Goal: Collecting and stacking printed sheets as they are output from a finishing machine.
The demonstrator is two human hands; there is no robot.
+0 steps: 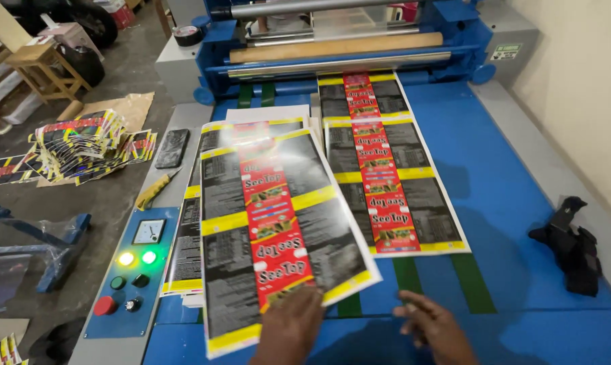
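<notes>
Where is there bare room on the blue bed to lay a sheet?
Bare blue bed lies between the right sheet and the black cloth, and ahead of the right hand. The left side is crowded: stack and held sheet.

Left hand: yours is bare, no glove, ring or watch showing.
Right hand: yours is bare too, fingers uncovered.
Sleeves: none reach your wrists in view.
</notes>
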